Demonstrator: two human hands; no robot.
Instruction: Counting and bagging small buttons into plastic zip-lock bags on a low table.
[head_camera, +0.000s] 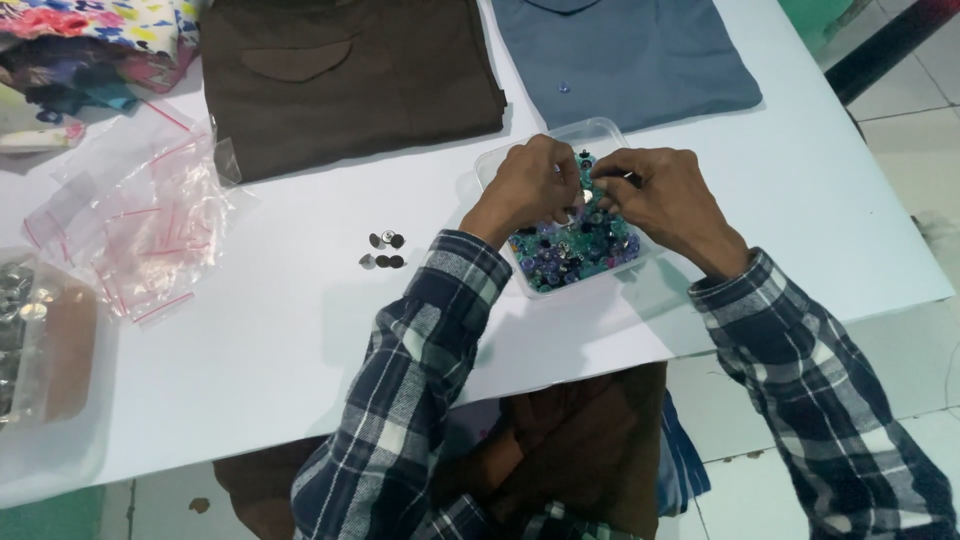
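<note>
- Our left hand (528, 190) and right hand (660, 195) met fingertip to fingertip over the far half of the clear plastic tray (500, 160); both pinched narrowly at the same spot, seemingly on one small button, though we could not tell which hand actually held it.
- The colourful buttons (575, 255) lay directly beneath the pinch and spread toward the tray's near corner, so the pile sat below and slightly nearer us than the grip, about equally close to both hands.
- The tray's long axis ran diagonally, from its far corner down to the near one.
- Left of the tray, a few dark metal buttons (384, 250) rested on the white table (280, 330).
- Beyond the tray lay a folded brown shirt (350, 80) and a blue shirt (620, 60).
</note>
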